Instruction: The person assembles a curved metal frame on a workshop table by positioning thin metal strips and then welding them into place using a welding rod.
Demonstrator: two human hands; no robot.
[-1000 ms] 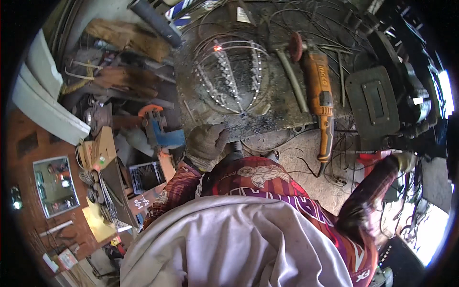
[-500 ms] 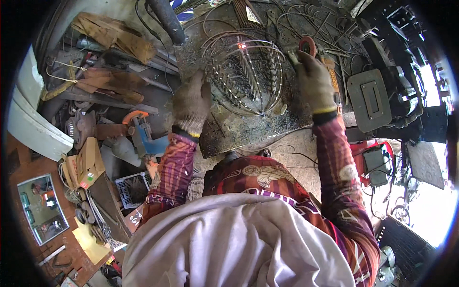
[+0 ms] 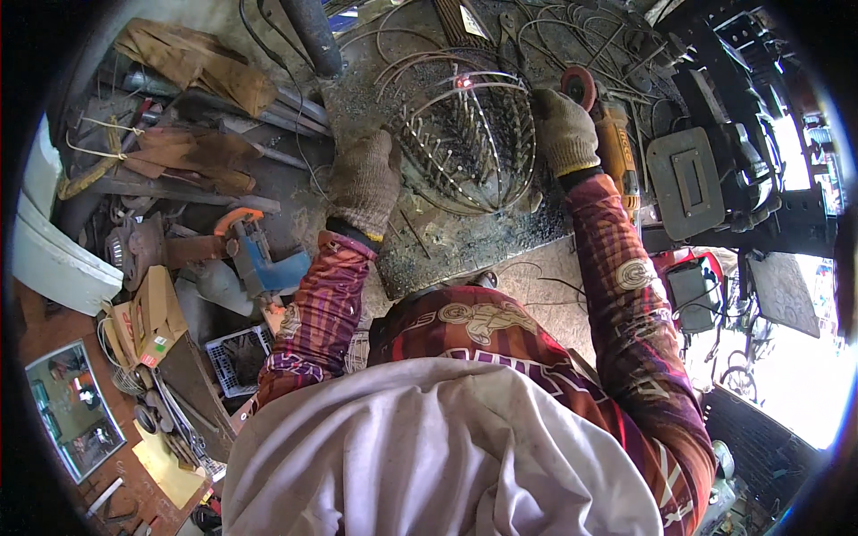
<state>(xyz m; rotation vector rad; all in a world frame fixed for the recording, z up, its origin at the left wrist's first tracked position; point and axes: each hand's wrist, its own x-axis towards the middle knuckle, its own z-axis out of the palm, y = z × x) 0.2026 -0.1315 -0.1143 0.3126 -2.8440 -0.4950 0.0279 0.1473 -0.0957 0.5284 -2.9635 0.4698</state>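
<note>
A rounded wire frame (image 3: 476, 202) with leaf-shaped rows of short metal pieces inside lies on the dark metal worktable (image 3: 447, 255). A small spot on its far rim glows red. My left hand (image 3: 365, 181), in a knitted work glove, is closed at the frame's left edge; its fingertips are partly hidden. At the right edge, my gloved right hand (image 3: 567, 132) has its fingers curled onto the rim. Just right of that hand lies an orange angle grinder (image 3: 617, 147) with a reddish disc. Pliers (image 3: 509, 37) rest beyond the frame.
Loose wire rods (image 3: 572, 31) curl across the table's far side. A thick post (image 3: 310, 36) stands at its far left. A welding mask (image 3: 686, 181) is at the right. To the left are a blue and orange tool (image 3: 266, 259) and a cardboard box (image 3: 147, 313).
My right hand has moved left, from beside the grinder to the frame's right rim. My left hand stays at the left edge. The view has shifted slightly.
</note>
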